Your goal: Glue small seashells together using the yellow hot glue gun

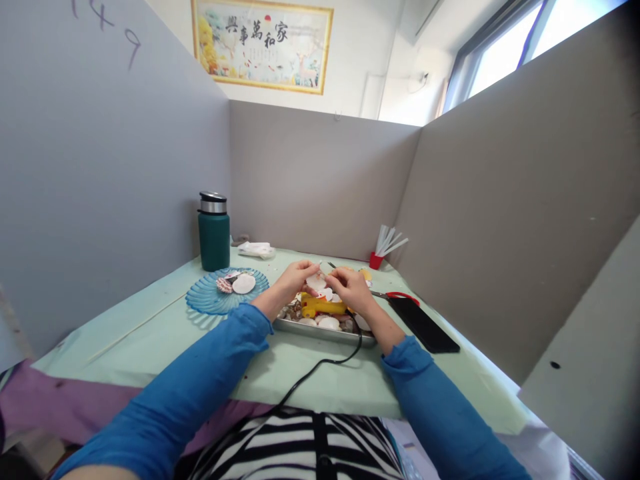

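Striped top [290, 450] | yellow glue gun [324, 307] | axis crosswise, corded end right

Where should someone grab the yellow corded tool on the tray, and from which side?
Probably by the slimmer right part of the yellow tool, just short of the black cord, with the right hand coming from above and the right. That part lies crosswise over the shells in the metal tray and looks narrow enough to wrap; the left end looks bulkier.
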A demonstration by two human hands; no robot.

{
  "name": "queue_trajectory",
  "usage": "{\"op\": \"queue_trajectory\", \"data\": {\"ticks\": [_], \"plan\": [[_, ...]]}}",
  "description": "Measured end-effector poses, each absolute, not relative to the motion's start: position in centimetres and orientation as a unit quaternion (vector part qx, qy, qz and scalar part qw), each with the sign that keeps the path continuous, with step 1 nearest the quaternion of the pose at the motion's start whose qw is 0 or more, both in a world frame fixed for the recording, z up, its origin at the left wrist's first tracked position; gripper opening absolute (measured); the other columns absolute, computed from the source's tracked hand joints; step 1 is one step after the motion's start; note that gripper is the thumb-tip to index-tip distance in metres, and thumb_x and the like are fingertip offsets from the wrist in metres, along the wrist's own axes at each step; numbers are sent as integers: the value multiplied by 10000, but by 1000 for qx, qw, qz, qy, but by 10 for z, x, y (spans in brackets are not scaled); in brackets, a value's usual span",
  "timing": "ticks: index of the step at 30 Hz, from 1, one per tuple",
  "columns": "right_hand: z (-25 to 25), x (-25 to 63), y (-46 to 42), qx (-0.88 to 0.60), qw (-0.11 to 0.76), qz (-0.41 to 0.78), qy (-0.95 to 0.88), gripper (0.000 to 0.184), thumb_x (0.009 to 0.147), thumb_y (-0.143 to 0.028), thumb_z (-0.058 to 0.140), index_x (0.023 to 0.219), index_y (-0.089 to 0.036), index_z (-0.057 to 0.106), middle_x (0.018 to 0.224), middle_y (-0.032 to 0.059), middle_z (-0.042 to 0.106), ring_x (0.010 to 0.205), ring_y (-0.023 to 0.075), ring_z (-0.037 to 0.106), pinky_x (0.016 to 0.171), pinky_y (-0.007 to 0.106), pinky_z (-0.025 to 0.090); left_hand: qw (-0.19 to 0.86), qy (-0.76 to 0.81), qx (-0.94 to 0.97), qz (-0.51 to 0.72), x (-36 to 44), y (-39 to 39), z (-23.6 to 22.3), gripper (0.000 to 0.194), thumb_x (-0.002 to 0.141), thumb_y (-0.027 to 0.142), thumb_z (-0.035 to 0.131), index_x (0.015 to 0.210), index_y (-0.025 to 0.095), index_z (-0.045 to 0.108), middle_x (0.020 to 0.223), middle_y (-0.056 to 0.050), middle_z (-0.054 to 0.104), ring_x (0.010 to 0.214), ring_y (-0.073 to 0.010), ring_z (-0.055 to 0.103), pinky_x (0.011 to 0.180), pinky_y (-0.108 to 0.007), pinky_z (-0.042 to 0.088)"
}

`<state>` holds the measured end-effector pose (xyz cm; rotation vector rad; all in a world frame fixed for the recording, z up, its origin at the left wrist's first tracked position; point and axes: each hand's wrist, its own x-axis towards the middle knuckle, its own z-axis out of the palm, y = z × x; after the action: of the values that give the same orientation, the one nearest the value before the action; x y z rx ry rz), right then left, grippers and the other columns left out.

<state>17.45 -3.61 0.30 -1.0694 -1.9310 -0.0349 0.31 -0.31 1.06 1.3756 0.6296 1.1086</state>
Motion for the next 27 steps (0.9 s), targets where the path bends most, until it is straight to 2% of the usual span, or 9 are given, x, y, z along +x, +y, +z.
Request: {"op": "queue_trajectory", "data": {"ticks": [7, 18, 27], "plan": [[1, 176, -33, -437, 460, -13, -773, 301, 864, -388, 516, 687, -176, 638, 616, 8, 625, 574, 123, 523, 564, 228, 357, 599, 263, 583, 481, 4, -7, 12, 281, 736, 337, 695, 712, 117, 523, 647, -10, 532, 573, -114, 558, 447, -252, 536], [-2, 176, -29, -441, 488, -12, -753, 288, 858, -387, 519, 688, -175, 610, 589, -8, 604, 530, 109, 489, 530, 215, 334, 573, 257, 606, 487, 6, -9, 11, 282, 698, 247, 731, 859, 111, 543, 814, -41, 573, 706, -128, 602, 558, -271, 567], [0, 175, -30, -435, 483, -12, -760, 301, 862, -408, 521, 691, -176, 606, 598, -3, 608, 536, 112, 494, 535, 219, 344, 568, 256, 607, 494, 6, -6, 8, 306, 682, 276, 742, 841, 115, 536, 850, -38, 566, 729, -133, 611, 579, -282, 572]]}}
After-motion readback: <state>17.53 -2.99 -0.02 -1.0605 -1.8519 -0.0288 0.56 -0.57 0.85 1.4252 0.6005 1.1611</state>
